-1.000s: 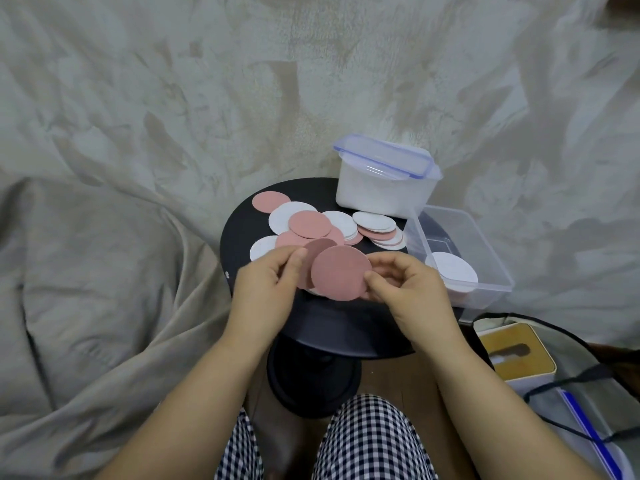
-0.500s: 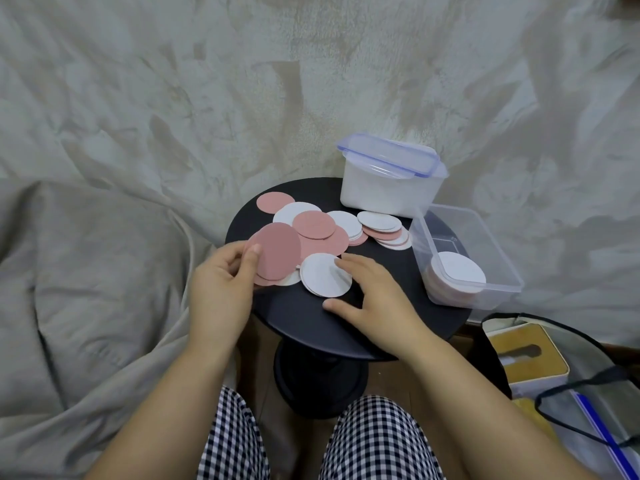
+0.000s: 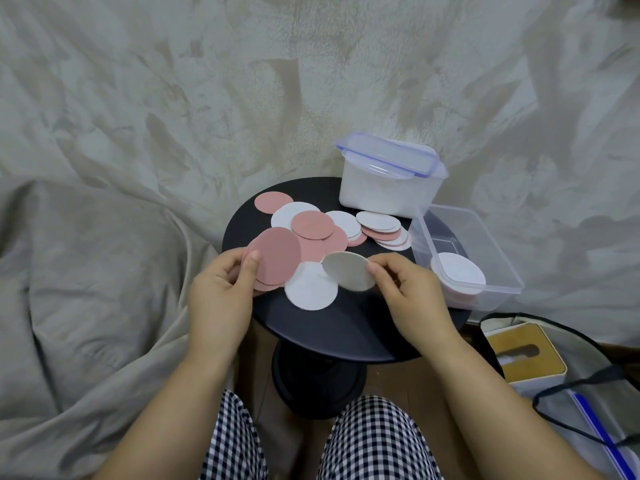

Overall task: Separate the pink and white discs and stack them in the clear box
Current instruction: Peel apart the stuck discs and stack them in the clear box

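My left hand [image 3: 220,296] pinches a pink disc [image 3: 277,255], tilted up over the left edge of the round black table [image 3: 332,330]. A white disc [image 3: 349,275] is lifted and tilted between the fingertips of my right hand [image 3: 407,294]. Flat beneath it on the table lies another white disc [image 3: 310,289]. Behind them spreads a loose pile of pink and white discs [image 3: 332,226]. The open clear box [image 3: 485,237] hangs over the table's right edge, with a stack inside topped by a white disc [image 3: 459,273].
A closed white tub with a blue-clipped lid [image 3: 389,174] stands at the table's back right. A tissue box [image 3: 523,353] and a bag with black straps [image 3: 588,410] lie on the floor at the right. Rumpled beige fabric [image 3: 86,271] surrounds the table.
My left hand drew its pink disc to the table's left edge. My right hand let go of the pink stack, pressed on a white disc, then lifted a white disc off the table.
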The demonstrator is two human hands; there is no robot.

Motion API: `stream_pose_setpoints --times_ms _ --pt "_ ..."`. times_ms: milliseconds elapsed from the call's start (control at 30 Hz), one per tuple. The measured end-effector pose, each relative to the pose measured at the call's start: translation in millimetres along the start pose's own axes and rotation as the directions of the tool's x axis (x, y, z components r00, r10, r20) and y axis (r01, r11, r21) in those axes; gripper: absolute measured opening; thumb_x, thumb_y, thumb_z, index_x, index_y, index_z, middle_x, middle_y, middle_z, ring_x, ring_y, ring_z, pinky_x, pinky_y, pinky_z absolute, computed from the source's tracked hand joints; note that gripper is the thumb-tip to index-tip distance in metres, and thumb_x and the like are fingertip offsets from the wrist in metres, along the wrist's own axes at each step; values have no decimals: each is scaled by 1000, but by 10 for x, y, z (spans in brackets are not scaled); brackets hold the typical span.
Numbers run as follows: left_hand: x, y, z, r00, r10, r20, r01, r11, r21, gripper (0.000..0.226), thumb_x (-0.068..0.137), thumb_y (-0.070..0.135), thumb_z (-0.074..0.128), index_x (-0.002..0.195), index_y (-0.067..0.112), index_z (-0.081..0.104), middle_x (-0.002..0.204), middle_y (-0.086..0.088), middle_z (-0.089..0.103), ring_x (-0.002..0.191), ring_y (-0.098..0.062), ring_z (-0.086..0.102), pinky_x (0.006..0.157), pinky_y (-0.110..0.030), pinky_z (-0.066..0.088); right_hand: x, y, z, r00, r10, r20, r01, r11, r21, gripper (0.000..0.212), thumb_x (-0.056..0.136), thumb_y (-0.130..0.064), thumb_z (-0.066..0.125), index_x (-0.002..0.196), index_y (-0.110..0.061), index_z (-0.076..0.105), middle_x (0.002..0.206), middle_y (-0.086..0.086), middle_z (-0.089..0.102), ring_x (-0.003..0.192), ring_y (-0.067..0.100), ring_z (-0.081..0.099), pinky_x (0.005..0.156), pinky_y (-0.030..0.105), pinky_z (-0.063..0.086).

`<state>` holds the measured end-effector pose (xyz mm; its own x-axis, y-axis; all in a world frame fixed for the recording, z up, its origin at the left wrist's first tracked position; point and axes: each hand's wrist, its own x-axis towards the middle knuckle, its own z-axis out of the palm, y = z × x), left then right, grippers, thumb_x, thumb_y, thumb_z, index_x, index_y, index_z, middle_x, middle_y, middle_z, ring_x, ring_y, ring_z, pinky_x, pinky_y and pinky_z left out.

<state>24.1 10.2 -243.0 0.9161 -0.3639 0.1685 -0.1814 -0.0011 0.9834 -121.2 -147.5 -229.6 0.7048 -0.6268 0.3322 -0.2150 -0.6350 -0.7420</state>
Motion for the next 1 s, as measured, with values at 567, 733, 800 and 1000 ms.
stream_pose_setpoints --times_ms 567,733,800,1000 --pt "-415 209 518 922 10 388 0 1000 -28 13 90 22 58 94 31 68 86 11 73 81 -3 67 72 -21 52 -168 -3 -8 984 152 -99 -119 953 280 27 90 -17 56 96 -43 57 101 -18 63 94 -4 58 80 9 45" --pt "-508 186 629 884 -30 467 77 994 -81 16 89 17 60 104 21 65 93 2 73 88 -13 69 82 -39 56 -225 45 23 959 209 -190 -128 921 368 28 90 -12 56 100 -38 59 105 -14 63 98 -7 57 85 9 43" --pt "-518 170 647 874 -22 485 66 995 -73 23 85 15 66 106 23 64 97 3 72 92 -13 68 85 -41 55 -240 39 20 950 242 -196 -138 891 432 26 89 -11 57 98 -36 61 104 -11 64 96 -5 58 82 9 44" --pt "-494 141 639 900 11 436 -4 1000 -18 27 82 13 68 105 26 63 98 8 71 92 -7 66 86 -37 54 -250 39 -29 955 273 -115 -165 813 559 23 86 -10 60 97 -30 63 98 -10 67 86 -8 61 72 6 45"
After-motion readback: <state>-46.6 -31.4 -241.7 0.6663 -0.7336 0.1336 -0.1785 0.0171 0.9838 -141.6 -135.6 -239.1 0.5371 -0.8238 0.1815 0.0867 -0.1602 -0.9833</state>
